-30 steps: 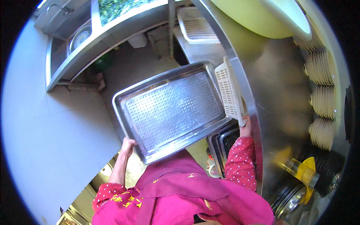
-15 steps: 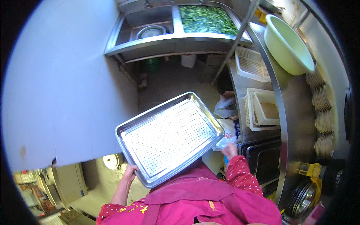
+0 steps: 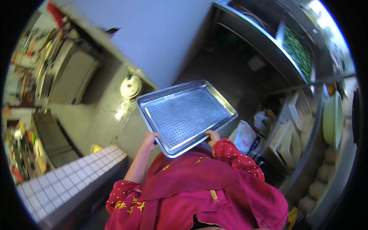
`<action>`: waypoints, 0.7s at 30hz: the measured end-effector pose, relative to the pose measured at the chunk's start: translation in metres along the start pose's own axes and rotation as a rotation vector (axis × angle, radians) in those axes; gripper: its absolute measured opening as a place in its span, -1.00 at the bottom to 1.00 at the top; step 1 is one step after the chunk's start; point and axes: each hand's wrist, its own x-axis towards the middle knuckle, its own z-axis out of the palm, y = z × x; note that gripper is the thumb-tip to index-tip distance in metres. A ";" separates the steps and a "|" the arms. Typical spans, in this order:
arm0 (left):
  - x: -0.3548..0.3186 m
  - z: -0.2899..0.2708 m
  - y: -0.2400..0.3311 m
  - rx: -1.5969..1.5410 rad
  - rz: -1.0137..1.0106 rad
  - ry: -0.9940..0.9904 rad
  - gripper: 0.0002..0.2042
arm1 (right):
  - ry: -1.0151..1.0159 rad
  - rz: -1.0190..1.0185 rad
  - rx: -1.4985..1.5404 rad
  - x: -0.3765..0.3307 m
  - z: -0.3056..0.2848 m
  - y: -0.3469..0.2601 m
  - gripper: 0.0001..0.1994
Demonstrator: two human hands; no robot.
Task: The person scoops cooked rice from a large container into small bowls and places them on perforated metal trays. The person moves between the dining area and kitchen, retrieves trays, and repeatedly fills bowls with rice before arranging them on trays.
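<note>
A rectangular metal tray with a perforated bottom (image 3: pixel 188 113) is held in front of my waist, tilted a little. My left hand (image 3: pixel 150 140) grips its near left corner, thumb over the rim. At the near right edge, my right hand (image 3: pixel 212 138) is closed round the rim as well. The tray holds no food; its rows of small holes show across the whole base. Both hands' fingers under the tray are hidden.
A white panel (image 3: pixel 149 34) stands ahead. At left lie a white-tiled ledge (image 3: pixel 76 184) and a round white floor cover (image 3: pixel 130 87). On the right are a metal shelf with white plastic baskets (image 3: pixel 285 143), a pale green basin (image 3: pixel 332 120), and a sink with green vegetables (image 3: pixel 297 51).
My right hand, free beside the tray before, now grips its near edge. My view has turned left, bringing the tiled ledge in and shifting the sink and shelf to the right.
</note>
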 end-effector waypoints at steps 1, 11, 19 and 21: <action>-0.005 -0.003 -0.012 -0.014 0.000 0.033 -0.93 | -0.028 0.068 0.049 0.010 -0.001 0.001 -0.82; -0.052 -0.030 -0.059 -0.155 0.073 0.332 -0.86 | -0.842 -0.690 -1.542 0.067 -0.001 0.008 -0.65; -0.028 -0.200 0.033 -0.265 0.249 0.511 -0.93 | -0.996 -0.286 -1.216 0.166 0.205 0.172 -0.62; -0.018 -0.235 0.071 -0.207 0.250 0.527 -0.93 | -0.954 -0.302 -1.116 0.142 0.251 0.174 -0.53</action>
